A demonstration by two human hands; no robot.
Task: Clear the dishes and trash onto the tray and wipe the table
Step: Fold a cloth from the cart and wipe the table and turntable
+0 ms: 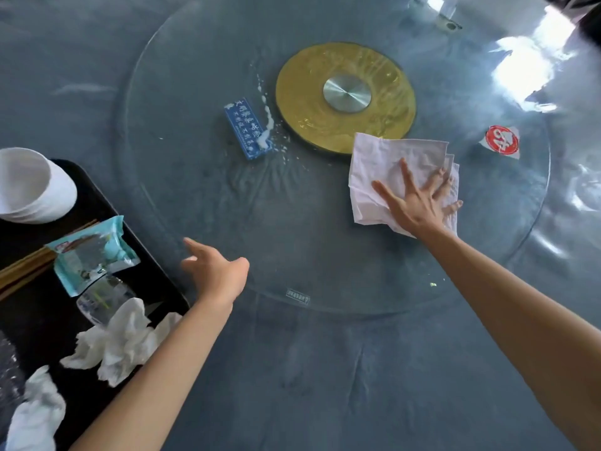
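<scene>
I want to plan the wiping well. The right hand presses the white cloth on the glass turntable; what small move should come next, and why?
Probably slide the white folded cloth under the right hand leftwards toward the blue rectangular sign, because white spilled streaks lie on the round glass turntable there, unwiped.

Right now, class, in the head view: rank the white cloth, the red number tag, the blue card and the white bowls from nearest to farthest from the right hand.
1. White cloth: under the right hand, which presses it flat.
2. Red number tag: on the glass, beyond and to its right.
3. Blue card: left of the gold disc.
4. White bowls: on the tray, far left.
</scene>
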